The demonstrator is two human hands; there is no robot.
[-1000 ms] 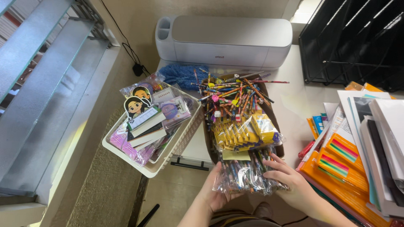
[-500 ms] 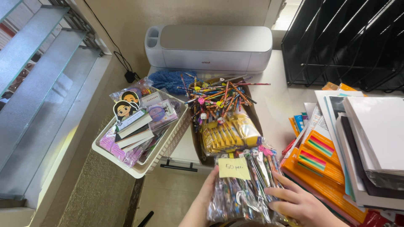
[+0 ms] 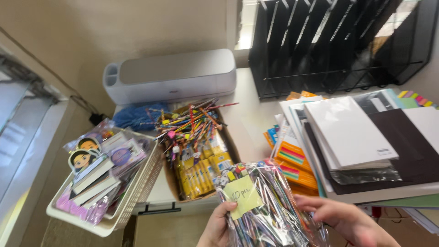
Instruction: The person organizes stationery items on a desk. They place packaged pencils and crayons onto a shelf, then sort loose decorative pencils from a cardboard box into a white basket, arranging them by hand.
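Cluttered counter (image 3: 256,119) under bright window light, with my hands low at the near edge. My left hand (image 3: 218,228) is closed on the left side of a clear bag of pencils (image 3: 270,215), thumb pressed over the yellow sticky note (image 3: 243,196) on its face. My right hand (image 3: 340,219) is blurred; its fingers curl onto the bag's right side, so both hands carry it, lifted just clear of the counter in front of me.

To handle it well I judge the bag wants support from underneath — the plastic looks slippery and the pencils inside can shift. Keeping my thumb light on the note should stop it peeling.

Just beyond the bag sits a cardboard box (image 3: 231,142) of loose pencils and yellow packs; to its left, a white basket (image 3: 137,192) of books and stickers. Right of the bag — a stack of paper and notebooks (image 3: 352,137). Farther back stand a grey machine (image 3: 173,75) and black mesh file racks (image 3: 338,41).
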